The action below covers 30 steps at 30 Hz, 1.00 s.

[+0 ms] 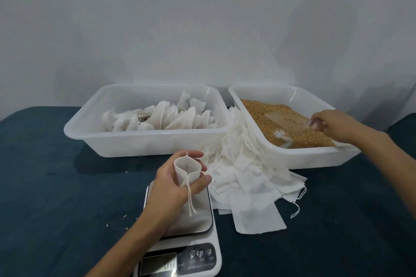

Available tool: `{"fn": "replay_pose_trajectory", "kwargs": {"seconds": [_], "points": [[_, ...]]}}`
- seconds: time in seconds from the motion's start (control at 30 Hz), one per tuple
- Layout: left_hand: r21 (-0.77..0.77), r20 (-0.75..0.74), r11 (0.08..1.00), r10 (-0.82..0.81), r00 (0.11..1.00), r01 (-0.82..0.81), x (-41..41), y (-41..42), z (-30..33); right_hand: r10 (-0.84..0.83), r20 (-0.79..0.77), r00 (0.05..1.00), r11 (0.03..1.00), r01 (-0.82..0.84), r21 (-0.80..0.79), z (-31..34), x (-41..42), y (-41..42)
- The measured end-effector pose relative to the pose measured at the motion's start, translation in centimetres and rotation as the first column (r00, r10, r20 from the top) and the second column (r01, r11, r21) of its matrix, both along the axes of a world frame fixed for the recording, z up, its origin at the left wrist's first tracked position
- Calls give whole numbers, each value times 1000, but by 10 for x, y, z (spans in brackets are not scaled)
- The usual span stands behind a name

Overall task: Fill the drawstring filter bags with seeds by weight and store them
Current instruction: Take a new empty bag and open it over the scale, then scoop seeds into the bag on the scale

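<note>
Scale sits closest, white with a steel plate and a display at the front that's too blurry to read. Right above the plate, the left hand has its fingers and thumb curled round an empty bag, squeezing it so the mouth pops open and faces up, drawstring dangling down over the wrist.

Over on the right, the right hand is down in the seed tub, pinching what looks like a small clear scoop or cup. Hard to tell exactly what it is, it's see-through and a bit blurred. It's low against the seeds, at the end of a bare streak in the layer.

So my read: this is the scooping step for a fresh bag. Nothing's in the bag yet as far as I can see.

Next move, I'd guess, is getting a scoopful across to the bag without dribbling seeds on the cloth (a few strays already lie near the scale). The bag mouth is small and floppy, so the left hand needs to keep it propped open and steady, then it goes on the plate to check the weight.

Between the tubs there's a messy pile of flat empties, and the left tub holds a bunch of filled bags, so storage is just behind the scale.
</note>
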State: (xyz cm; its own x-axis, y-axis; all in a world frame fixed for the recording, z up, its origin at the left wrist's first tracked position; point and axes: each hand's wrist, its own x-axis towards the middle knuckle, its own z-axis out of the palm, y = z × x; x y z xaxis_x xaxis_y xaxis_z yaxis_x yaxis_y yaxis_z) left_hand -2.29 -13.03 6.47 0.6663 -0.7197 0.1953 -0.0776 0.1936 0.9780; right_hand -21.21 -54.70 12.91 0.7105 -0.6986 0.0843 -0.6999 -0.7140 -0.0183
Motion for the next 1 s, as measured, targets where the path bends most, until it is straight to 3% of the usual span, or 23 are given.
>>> {"fn": "replay_pose_trajectory", "kwargs": {"seconds": [0.17,0.37,0.6,0.83,1.0], "points": [[-27,-45,999,-39,998,38,1,0,-1,155,70,985,988,-153,-34,21,12,36],[-10,3,1000,-12,1000,12,2,-1,-2,412,196,890,902,-429,54,47,36,117],[15,31,1000,-25,999,25,5,-1,-7,563,144,814,817,-574,52,68,56,184],[26,-16,999,-26,1000,27,4,1,-7,669,116,735,744,-662,-93,74,63,196],[24,-43,999,-45,998,46,2,2,-5,728,-20,685,623,-674,-396,79,66,195]]}}
